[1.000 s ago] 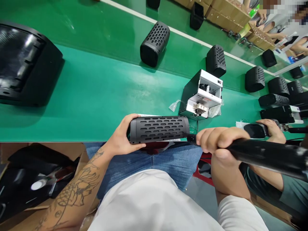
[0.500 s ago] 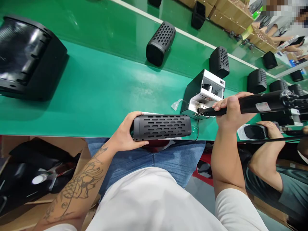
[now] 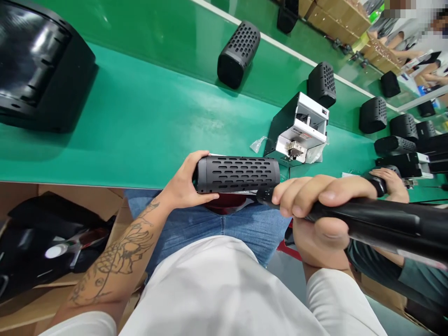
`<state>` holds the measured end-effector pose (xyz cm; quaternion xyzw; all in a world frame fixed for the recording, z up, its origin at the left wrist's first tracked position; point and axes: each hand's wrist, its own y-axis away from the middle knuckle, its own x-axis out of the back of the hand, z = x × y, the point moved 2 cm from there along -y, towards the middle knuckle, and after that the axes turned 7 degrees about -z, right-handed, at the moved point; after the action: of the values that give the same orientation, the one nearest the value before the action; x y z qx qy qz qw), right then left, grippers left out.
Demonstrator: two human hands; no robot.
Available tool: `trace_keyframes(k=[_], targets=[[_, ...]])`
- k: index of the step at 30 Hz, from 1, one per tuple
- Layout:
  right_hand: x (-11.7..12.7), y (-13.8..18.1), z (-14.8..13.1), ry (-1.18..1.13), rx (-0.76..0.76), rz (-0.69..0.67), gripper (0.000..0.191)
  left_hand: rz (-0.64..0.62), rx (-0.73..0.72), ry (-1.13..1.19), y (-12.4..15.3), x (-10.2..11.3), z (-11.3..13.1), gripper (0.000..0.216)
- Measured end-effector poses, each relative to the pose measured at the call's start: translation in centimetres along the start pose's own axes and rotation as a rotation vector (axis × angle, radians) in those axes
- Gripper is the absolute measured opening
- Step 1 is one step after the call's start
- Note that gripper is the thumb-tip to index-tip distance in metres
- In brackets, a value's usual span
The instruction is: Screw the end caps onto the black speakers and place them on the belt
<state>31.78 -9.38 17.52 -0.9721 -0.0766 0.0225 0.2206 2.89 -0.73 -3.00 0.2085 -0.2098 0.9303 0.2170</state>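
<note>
My left hand (image 3: 184,186) grips the left end of a dark grey slotted housing (image 3: 241,175), thumb along its near side and fingers on the far side. The housing lies on its side at the front edge of the green table. In my right hand (image 3: 311,200) is a black electric screwdriver (image 3: 381,221), fingers wrapped around its body. Its tip end points left, at the housing's near right corner. Whether it touches the housing I cannot tell. Behind them stands a black and white screw feeder (image 3: 297,133), with a clear plastic scrap (image 3: 258,144) beside it.
Several similar housings, one of them (image 3: 238,55) behind the work spot, stand along the darker green strip (image 3: 157,56). A large black casing (image 3: 45,70) sits at the left. A co-worker's hand (image 3: 388,179) is close on the right. A cardboard box (image 3: 21,322) is below the table.
My right hand has brought the screwdriver from the screw feeder toward me and left, to the housing's right end. My left hand keeps its hold. The view has shifted slightly.
</note>
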Motion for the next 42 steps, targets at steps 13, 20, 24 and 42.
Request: trace_keyframes(k=[13, 20, 24, 42], targets=[[-1.6, -1.9, 2.6, 0.011, 0.204, -0.134, 0.019, -0.005, -0.035, 0.007, -0.3, -0.1, 0.5, 0.126], [-1.7, -2.8, 3.2, 0.029, 0.194, -0.202, 0.021, 0.009, -0.099, -0.011, -0.2, 0.0, 0.8, 0.122], [-1.8, -3.6, 3.6, -0.009, 0.192, -0.278, 0.027, -0.02, -0.034, -0.011, -0.3, 0.0, 0.9, 0.128], [4.3, -4.3, 0.5, 0.084, 0.177, 0.159, 0.031, -0.004, -0.068, -0.039, 0.2, -0.5, 0.5, 0.125]])
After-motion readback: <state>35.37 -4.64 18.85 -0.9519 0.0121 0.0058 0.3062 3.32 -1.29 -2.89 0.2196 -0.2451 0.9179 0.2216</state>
